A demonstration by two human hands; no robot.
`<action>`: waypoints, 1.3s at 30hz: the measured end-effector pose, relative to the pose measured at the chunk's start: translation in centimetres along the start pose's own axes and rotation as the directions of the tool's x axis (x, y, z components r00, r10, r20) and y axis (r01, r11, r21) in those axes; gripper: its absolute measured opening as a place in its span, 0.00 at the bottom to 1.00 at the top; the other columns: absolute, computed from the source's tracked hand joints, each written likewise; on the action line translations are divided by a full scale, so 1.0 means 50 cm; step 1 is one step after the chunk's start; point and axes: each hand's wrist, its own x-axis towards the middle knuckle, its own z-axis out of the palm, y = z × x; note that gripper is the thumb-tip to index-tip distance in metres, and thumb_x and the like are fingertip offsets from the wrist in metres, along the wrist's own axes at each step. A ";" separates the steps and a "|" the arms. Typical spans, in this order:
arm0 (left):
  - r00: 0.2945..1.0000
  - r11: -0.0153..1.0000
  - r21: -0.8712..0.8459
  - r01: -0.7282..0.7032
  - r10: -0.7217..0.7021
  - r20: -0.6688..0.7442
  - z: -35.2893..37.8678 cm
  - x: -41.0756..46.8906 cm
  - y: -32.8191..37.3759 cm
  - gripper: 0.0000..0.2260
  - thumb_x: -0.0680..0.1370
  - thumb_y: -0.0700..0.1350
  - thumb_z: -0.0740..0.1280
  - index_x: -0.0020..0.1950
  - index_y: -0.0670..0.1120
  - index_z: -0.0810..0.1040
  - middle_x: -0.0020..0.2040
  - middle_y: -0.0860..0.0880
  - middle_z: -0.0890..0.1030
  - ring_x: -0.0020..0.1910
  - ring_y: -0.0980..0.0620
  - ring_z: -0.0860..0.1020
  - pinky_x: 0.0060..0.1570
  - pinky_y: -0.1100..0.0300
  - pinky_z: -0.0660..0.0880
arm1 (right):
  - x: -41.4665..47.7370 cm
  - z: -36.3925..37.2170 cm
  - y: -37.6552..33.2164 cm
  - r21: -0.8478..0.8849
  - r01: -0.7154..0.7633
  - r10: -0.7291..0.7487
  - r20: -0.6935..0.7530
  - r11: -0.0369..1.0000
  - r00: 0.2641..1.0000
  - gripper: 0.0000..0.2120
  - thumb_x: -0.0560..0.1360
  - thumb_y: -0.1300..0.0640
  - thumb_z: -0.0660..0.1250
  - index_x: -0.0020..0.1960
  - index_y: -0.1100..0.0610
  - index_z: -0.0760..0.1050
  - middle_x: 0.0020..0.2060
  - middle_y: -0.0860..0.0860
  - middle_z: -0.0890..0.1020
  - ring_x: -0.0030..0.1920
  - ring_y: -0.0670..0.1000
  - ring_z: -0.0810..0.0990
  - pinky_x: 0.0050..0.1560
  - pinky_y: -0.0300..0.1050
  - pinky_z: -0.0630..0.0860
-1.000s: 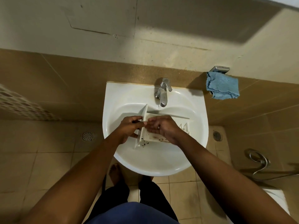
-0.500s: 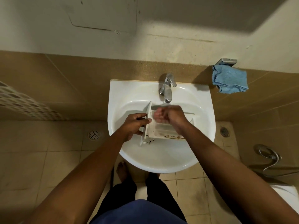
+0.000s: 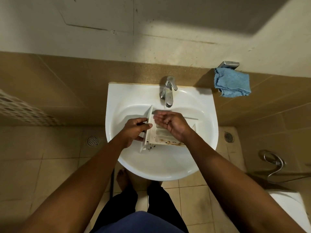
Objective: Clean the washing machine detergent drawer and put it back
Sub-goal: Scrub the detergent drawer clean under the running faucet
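- The detergent drawer (image 3: 161, 134) lay inside the white sink (image 3: 127, 93), its front panel to the left and standing on edge. Brown residue and dark specks marked its near rim.
- The left grip (image 3: 136, 130) was closed round the front panel, thumb on top.
- The right grip (image 3: 171, 123) hung over the far compartments, fingers relaxed and loosely cupped, holding nothing, just below the tap (image 3: 168, 92) spout.
- A blue cloth (image 3: 232, 84) hung from a metal holder on the wall, right of the sink.
- A floor drain (image 3: 92, 140) sat in the tiles at left, and a bare foot (image 3: 122, 179) showed below the basin.
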 end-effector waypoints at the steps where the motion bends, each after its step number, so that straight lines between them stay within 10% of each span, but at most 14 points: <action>1: 1.000 1.000 -0.002 -0.001 0.001 0.002 0.000 0.000 -0.001 0.28 0.76 0.46 0.78 0.75 0.46 0.76 0.58 0.47 0.86 0.58 0.49 0.83 0.50 0.42 0.85 | -0.004 0.003 0.001 -0.051 -0.010 0.011 0.025 0.999 1.000 0.24 0.72 0.80 0.52 0.64 0.73 0.75 0.60 0.68 0.82 0.63 0.63 0.83 0.67 0.57 0.78; 15: 1.000 1.000 -0.019 -0.008 0.008 0.006 0.002 -0.006 0.004 0.21 0.77 0.44 0.76 0.70 0.47 0.79 0.57 0.45 0.86 0.58 0.47 0.84 0.45 0.47 0.85 | -0.002 0.017 0.038 -0.298 0.163 -0.159 0.035 0.941 0.987 0.20 0.77 0.79 0.58 0.59 0.64 0.81 0.59 0.63 0.84 0.63 0.62 0.83 0.66 0.54 0.78; 17: 1.000 0.999 -0.036 -0.005 0.005 -0.002 -0.002 -0.010 0.002 0.23 0.77 0.45 0.76 0.71 0.46 0.78 0.58 0.45 0.85 0.58 0.47 0.84 0.42 0.50 0.84 | 0.012 0.026 0.031 -0.536 0.265 -0.283 0.051 0.802 0.958 0.17 0.78 0.73 0.60 0.58 0.61 0.82 0.56 0.61 0.86 0.61 0.62 0.84 0.66 0.54 0.78; 20: 1.000 0.999 -0.039 -0.007 0.007 -0.011 -0.004 -0.018 0.002 0.21 0.78 0.45 0.76 0.70 0.47 0.78 0.58 0.48 0.85 0.55 0.52 0.83 0.39 0.54 0.83 | -0.009 0.030 0.049 -0.851 0.433 -0.409 0.296 0.298 0.863 0.22 0.77 0.61 0.58 0.68 0.62 0.78 0.63 0.58 0.83 0.64 0.56 0.82 0.68 0.47 0.75; 29: 1.000 0.999 -0.038 -0.024 0.024 -0.010 0.003 -0.015 0.001 0.25 0.77 0.46 0.76 0.74 0.45 0.77 0.58 0.46 0.85 0.57 0.49 0.84 0.44 0.50 0.85 | -0.043 -0.003 0.065 -0.797 0.420 -0.204 0.541 -0.434 0.816 0.32 0.79 0.60 0.61 0.81 0.63 0.59 0.81 0.60 0.61 0.83 0.60 0.55 0.82 0.59 0.50; 39: 0.999 0.998 -0.058 -0.022 0.020 -0.029 0.016 -0.021 -0.006 0.24 0.77 0.46 0.77 0.72 0.45 0.78 0.57 0.46 0.86 0.56 0.48 0.84 0.47 0.46 0.86 | -0.071 0.000 0.070 -0.790 0.402 -0.161 0.520 -0.463 0.839 0.31 0.80 0.59 0.60 0.82 0.60 0.59 0.82 0.57 0.61 0.83 0.59 0.54 0.82 0.59 0.49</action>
